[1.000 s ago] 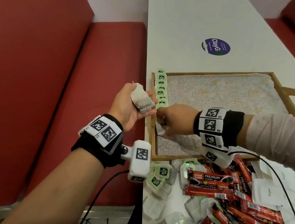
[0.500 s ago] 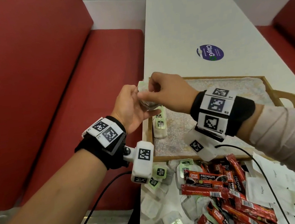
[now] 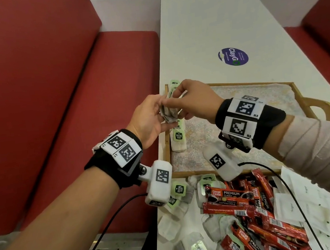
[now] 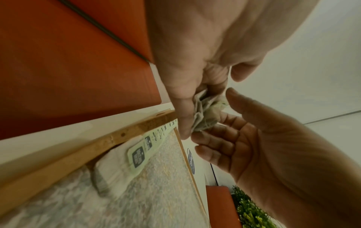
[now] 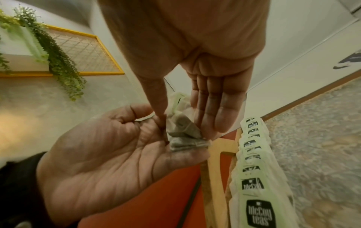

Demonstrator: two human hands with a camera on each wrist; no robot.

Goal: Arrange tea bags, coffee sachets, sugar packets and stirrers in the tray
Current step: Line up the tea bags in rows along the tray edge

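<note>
The head view is evenly and brightly lit from above; the white counter point(image 3: 210, 27) looks pale, nearly washed out at its far end, with no hard glare. Shadows are soft and faint. Straight edges bow toward the corners from the wide lens. Both wrist views are dimmer and warmer, with a yellow cast. In them the tray point(image 4: 58, 162) smears with motion blur, and the palm point(image 5: 109, 166) close to the lens looks soft and stretched.
</note>
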